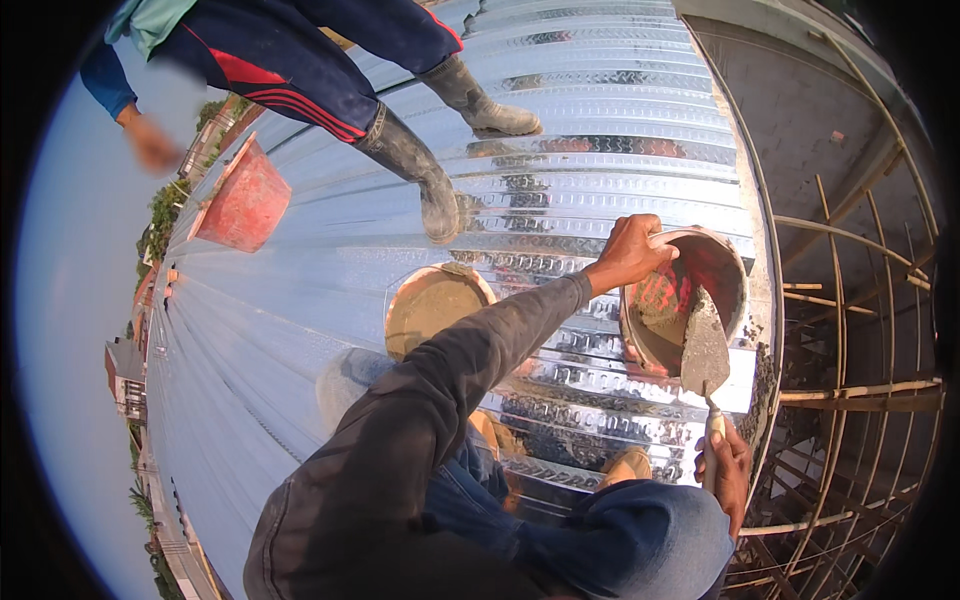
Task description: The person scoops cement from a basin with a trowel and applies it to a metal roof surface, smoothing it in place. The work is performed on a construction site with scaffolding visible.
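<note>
My left hand (632, 255) is closed on the rim of a bucket (742, 285) at the right, its fingers hooked over the upper left edge. Smears of wet grey mortar (655, 335) coat the bucket's reddish inside. My right hand (730, 470) grips the pale handle of a pointed trowel (706, 345). Mortar covers the trowel's blade, which overlaps the bucket's near rim with its tip pointing inward. Left of my outstretched left forearm stands a second bucket (393, 325), filled with grey mortar and partly hidden by my sleeve.
Ribbed, shiny metal decking (590, 185) lies underfoot. A co-worker in dark rubber boots (410, 165) stands at the upper left, near a red bucket (250, 200). Along the right, the deck edge (765, 230) drops toward bamboo scaffolding (840, 300).
</note>
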Demonstrator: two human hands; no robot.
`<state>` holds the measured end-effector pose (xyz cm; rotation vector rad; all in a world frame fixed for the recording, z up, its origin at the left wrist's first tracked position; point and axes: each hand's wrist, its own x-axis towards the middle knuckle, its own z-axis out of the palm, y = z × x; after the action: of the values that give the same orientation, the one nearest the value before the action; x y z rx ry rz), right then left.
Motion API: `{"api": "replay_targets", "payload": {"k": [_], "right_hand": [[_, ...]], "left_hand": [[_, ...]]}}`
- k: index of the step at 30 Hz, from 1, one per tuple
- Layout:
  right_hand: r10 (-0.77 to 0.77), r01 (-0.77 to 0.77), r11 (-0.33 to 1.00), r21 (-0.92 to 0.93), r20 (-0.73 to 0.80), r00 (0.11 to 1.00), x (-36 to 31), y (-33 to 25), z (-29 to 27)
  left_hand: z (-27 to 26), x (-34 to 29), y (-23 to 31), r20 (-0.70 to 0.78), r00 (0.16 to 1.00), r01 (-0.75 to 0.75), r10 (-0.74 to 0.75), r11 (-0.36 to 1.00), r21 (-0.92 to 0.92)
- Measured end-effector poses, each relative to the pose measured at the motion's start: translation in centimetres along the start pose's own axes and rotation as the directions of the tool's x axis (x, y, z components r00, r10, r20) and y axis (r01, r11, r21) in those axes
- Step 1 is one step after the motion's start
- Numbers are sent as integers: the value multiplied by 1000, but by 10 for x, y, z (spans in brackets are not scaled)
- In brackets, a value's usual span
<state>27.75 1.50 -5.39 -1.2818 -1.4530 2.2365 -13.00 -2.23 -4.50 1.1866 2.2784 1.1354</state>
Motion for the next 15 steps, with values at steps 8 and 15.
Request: {"api": "replay_targets", "payload": {"k": [8, 15], "right_hand": [[-553, -12, 562, -827, -386, 739, -20, 96, -114], [-550, 175, 764, -621, -485, 680, 0, 129, -121]], "left_hand": [[-179, 19, -22, -69, 953, 296, -296, 955, -22], [-231, -10, -126, -303, 807, 279, -507, 779, -561]]}}
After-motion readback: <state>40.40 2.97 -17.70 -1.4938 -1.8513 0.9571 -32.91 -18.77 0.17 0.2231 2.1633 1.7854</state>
